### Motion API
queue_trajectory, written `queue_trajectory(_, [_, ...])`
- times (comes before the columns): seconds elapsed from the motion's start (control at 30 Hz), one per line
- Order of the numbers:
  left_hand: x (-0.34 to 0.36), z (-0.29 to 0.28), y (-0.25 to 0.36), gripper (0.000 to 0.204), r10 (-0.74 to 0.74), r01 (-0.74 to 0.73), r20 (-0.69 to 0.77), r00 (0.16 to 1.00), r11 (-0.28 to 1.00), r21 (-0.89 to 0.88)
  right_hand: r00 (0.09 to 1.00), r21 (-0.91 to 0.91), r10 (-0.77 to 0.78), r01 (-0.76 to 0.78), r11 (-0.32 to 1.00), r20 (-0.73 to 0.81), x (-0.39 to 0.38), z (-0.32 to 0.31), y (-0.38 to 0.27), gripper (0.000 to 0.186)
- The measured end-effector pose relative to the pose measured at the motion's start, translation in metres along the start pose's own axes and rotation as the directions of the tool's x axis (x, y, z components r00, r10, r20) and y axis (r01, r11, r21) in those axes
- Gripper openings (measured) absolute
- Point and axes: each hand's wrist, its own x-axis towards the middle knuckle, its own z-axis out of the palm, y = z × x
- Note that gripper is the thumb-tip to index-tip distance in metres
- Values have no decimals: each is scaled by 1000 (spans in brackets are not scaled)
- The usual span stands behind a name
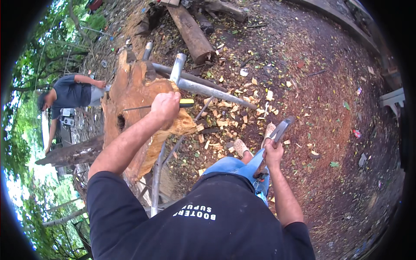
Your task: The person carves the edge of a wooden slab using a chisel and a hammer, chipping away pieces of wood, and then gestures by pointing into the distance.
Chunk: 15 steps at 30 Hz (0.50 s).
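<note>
My left hand point(166, 106) is closed round the yellow-and-black handle point(186, 103) of a tool with a long, thin, dark shaft point(138, 108). Whether it is a chisel or a screwdriver I cannot tell. It is held over a big, irregular slab of wood point(141, 89), brown on top with pale, freshly cut edges and a dark hole. Beside my right leg, my right hand point(273, 154) grips a hammer point(284, 126) close below its metal head. The handle runs down past my hand toward my thigh.
Metal pipes point(203, 88) and poles stand around and under the slab. Wood chips point(223, 117) litter the dirt by my feet. Thick logs point(190, 34) lie farther ahead. A person in a dark shirt point(71, 93) is beyond the slab, near another log point(73, 151).
</note>
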Motion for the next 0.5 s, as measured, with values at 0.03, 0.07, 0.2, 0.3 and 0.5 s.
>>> queue_trajectory(0.03, [1, -3, -2, 28, 39, -42, -50, 998, 997, -59, 1000, -3, 2, -2, 1000, -17, 1, -1, 0, 8])
queue_trajectory(0.07, [2, -7, -5, 23, 75, -87, -100, 992, 989, -116, 999, -6, 5, -5, 1000, -33, 1, -1, 0, 9])
queue_trajectory(0.2, [-8, -46, -38, 26, -62, -110, -465, 883, 936, -333, 999, 16, 20, -19, 1000, -50, 8, -6, -4, 4])
queue_trajectory(0.3, [0, -106, -41, 45, -264, -80, -459, 848, 792, -605, 997, 35, 36, -34, 999, -64, 13, -13, -1, 4])
queue_trajectory(0.5, [-2, -104, -23, 43, -123, 101, -60, 991, 952, -288, 998, 42, 40, -38, 998, -50, 14, -6, -9, 6])
